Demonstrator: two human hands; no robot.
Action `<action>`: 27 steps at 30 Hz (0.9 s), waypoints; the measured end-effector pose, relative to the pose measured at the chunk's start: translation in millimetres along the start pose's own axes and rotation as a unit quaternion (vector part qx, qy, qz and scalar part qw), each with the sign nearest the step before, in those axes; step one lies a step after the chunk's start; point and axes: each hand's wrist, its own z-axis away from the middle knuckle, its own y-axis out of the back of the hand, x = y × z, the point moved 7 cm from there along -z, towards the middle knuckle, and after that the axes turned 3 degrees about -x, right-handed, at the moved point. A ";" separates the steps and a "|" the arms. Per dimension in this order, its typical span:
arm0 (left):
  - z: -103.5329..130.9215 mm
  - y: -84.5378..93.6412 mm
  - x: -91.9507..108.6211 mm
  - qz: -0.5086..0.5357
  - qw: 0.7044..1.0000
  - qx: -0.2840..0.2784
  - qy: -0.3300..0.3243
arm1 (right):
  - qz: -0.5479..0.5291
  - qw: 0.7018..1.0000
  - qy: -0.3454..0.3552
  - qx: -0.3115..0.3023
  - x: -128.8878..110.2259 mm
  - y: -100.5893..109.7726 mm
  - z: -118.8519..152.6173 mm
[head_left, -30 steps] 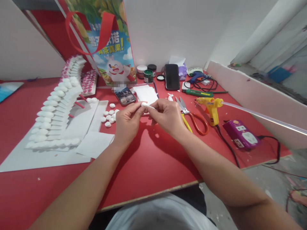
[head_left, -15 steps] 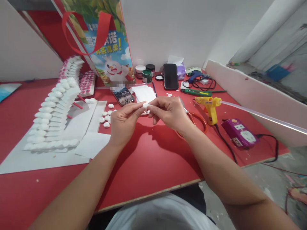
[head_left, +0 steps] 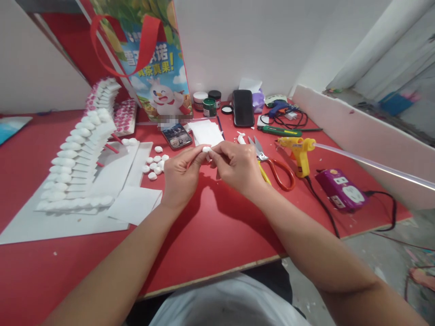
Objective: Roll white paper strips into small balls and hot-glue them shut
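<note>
Between the fingertips of both hands is a small white padded piece, its far side partly covered. My left hand pinches it from the left, fingers closed. From the right, my right hand pinches it too. Several similar white rounded pieces lie loose just left of my left hand. Behind my hands is a stack of white paper sheets. Scissors with orange handles lie open-bladed right of my right hand, beside a yellow handle.
At left, a white model edged with rounded padded pieces stands on a white board. A gift bag, jars and phones are at the back. A yellow glue gun and purple power socket sit right.
My right hand has turned slightly and its fingers have drawn closer together around the white piece. The view has shifted a little, and the scissors now show more fully.
</note>
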 end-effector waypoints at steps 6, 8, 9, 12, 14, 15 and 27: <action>-7.2 2.5 -15.4 0.039 0.998 -0.021 0.039 | -0.308 0.927 -0.191 -0.098 22.4 -12.6 -6.7; -8.9 3.1 -17.3 0.055 0.997 -0.032 0.032 | -0.399 0.873 -0.253 -0.122 27.7 -16.1 -5.8; -9.2 3.0 -17.3 0.057 0.997 -0.038 0.029 | -0.429 0.852 -0.269 -0.135 28.3 -17.7 -5.1; -9.0 2.6 -14.5 0.052 0.997 -0.045 0.022 | -0.473 0.821 -0.281 -0.155 27.6 -20.3 -2.8; -8.8 2.5 -12.4 0.050 0.997 -0.046 0.021 | -0.475 0.821 -0.279 -0.150 27.4 -19.9 -1.8; -8.8 2.5 -11.9 0.050 0.997 -0.046 0.021 | -0.474 0.824 -0.276 -0.146 27.2 -19.5 -1.7; -0.7 -1.5 -13.6 0.063 0.996 0.020 0.055 | -0.116 0.989 -0.089 0.014 9.6 1.0 -4.1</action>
